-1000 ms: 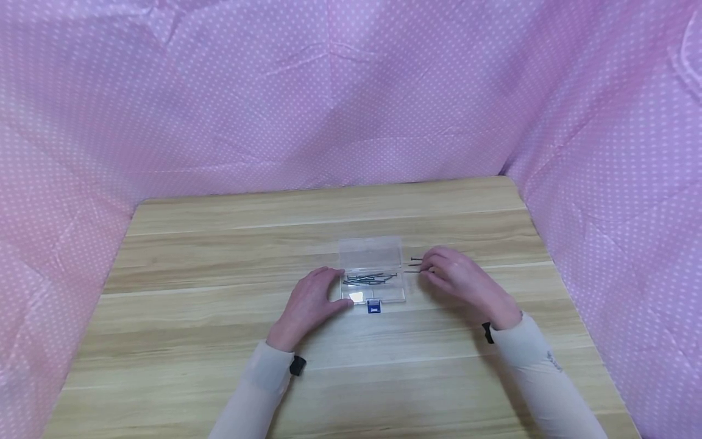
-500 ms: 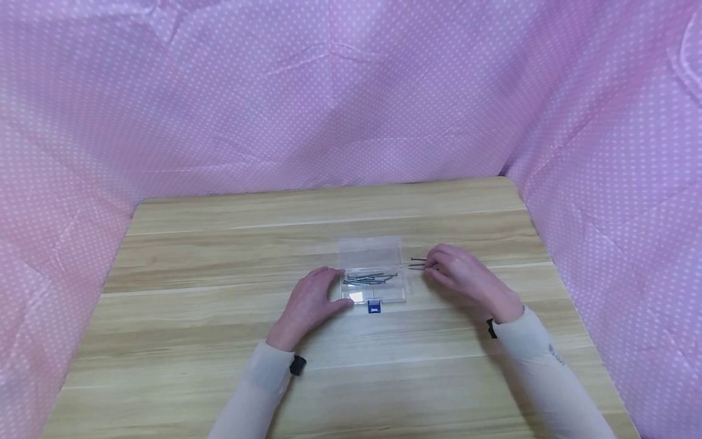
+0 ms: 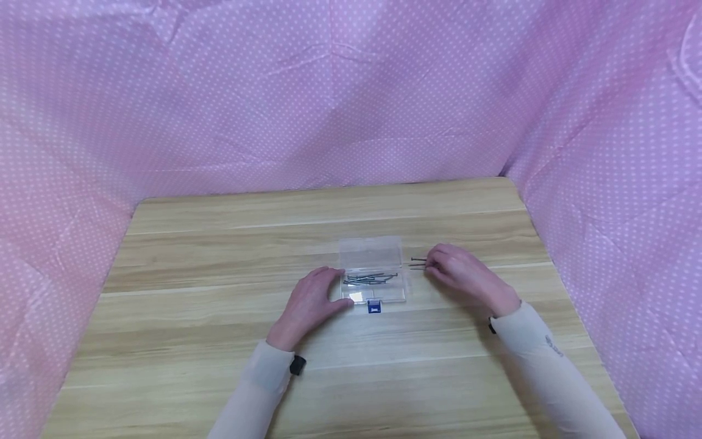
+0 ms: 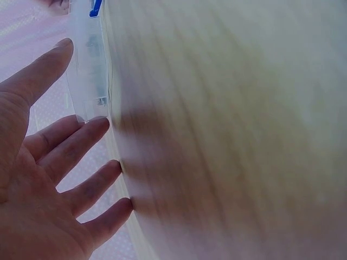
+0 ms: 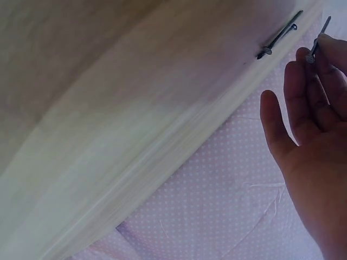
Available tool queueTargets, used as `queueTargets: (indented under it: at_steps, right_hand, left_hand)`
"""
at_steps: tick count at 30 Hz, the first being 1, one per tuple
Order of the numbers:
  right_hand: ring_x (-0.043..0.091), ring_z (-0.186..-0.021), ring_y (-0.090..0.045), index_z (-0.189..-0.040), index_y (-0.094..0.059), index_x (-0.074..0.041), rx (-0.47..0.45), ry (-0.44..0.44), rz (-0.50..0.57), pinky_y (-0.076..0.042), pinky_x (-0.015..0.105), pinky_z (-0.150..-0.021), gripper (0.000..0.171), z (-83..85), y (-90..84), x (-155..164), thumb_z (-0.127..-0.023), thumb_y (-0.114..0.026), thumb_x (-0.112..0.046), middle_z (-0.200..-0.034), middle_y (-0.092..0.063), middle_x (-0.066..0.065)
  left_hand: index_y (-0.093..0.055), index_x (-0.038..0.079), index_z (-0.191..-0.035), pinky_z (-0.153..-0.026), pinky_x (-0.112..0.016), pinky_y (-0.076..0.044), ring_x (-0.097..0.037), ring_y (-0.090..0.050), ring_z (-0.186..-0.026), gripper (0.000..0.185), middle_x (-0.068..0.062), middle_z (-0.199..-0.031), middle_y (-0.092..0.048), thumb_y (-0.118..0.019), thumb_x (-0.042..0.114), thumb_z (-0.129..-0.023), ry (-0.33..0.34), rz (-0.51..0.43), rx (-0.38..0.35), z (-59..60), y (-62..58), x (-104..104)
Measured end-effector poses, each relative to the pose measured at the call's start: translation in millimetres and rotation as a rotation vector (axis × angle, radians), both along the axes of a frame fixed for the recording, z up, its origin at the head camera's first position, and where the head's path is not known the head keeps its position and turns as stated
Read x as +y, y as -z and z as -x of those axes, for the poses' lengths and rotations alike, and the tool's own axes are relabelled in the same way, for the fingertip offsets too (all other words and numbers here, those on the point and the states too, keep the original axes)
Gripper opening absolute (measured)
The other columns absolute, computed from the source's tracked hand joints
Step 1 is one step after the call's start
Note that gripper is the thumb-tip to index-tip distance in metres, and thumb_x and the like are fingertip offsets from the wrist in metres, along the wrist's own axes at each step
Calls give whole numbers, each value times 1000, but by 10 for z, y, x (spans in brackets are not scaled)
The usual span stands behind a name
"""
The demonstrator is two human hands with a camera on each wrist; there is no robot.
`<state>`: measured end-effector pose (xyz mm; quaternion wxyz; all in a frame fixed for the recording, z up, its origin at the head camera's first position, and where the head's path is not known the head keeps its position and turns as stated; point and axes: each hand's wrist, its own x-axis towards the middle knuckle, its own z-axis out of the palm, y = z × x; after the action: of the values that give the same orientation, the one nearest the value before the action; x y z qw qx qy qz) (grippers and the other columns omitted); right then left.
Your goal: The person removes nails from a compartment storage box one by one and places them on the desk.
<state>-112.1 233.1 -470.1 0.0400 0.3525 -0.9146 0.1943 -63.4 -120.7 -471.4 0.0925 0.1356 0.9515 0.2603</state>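
Nails (image 3: 368, 279), slim and metallic, lie in a loose, roughly parallel bundle in the far part of a clear box (image 3: 390, 295), which sits at the middle of the worktop (image 3: 230, 244). Just right of the box, the right hand (image 3: 463, 271) has its thumb and fingertips closed on a single nail (image 5: 326, 25); its little finger stands out straight. Beneath it, at least two loose nails (image 5: 281, 38) lie side by side on the wood, round heads showing; the fingers hide whether there are more. As things stand, then, most of the visible nails appear to be inside, a few are outside, and the lid (image 3: 370, 252) lies folded back on the far side, unfastened. At the left end of the box, the left hand (image 3: 307, 302) is spread wide, thumb and fingertips touching its edge, apparently steadying it and holding nothing else. The box is thin, rectangular, see-through plastic, seemingly divided inside, with a small blue latch (image 3: 374, 307) on its near edge and a bright patch, perhaps glare, beside that. Pale, streaked wood grain runs left to right across the worktop; beyond it hangs softly creased pink cloth (image 3: 247, 91) with white dots.
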Motion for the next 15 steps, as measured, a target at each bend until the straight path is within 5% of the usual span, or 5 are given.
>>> queueTargets:
  at_steps: [15]
  right_hand:
    - [27, -94, -63, -93, -72, -6, -1, 6, -45, -56, 46, -86, 7, 63, 43, -22, -90, -78, -7, -98, -68, 7]
  left_hand:
    - [-63, 10, -140, -115, -55, -41, -35, -49, -140, 68, -12, -141, -63, -83, 45, -86, 0, 2, 2, 4, 1, -5]
